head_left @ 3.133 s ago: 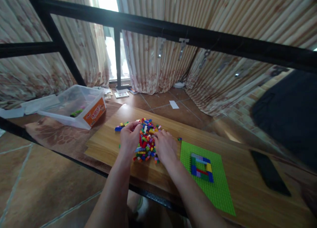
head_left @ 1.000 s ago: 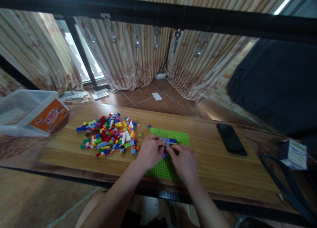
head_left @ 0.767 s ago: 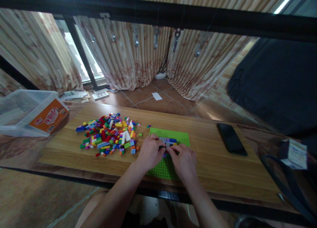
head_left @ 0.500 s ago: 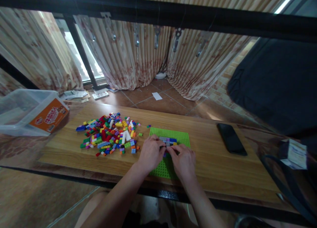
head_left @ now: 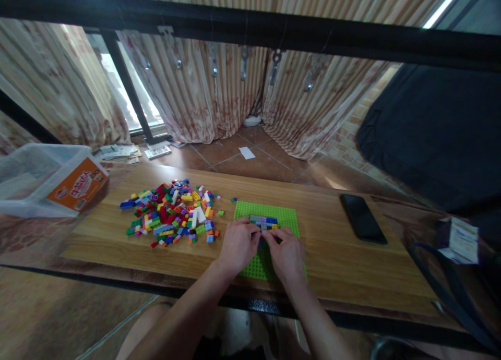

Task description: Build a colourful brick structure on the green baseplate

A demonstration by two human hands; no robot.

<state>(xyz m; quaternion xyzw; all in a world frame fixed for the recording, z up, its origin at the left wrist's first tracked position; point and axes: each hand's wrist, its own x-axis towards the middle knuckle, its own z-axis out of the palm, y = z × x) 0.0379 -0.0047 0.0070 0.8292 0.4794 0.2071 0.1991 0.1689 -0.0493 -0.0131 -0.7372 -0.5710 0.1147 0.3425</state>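
A green studded baseplate (head_left: 250,270) lies on the wooden tabletop in front of me. Near its middle stands a low build of toy building bricks (head_left: 268,221), with grey, blue and yellow pieces showing. My left hand (head_left: 239,243) reaches it from the left, thumb and fingers pinched at the near side of the build. From the right, my right hand (head_left: 287,253) is closed in the same way, its fingertips almost meeting the left ones. Both hands grip at the bricks there. The exact piece between the fingertips is mostly hidden, and a little purple shows just below them.
A loose heap of coloured bricks (head_left: 172,214) spreads left of the baseplate. At the far left is a clear plastic bin (head_left: 35,193) with an orange label. A black phone (head_left: 363,218) lies to the right. Curtains (head_left: 195,99) and a dark bar (head_left: 250,23) are beyond the table.
Both hands stay at the build with almost the same pinch. The whole view has shifted slightly, and no brick has visibly changed place.
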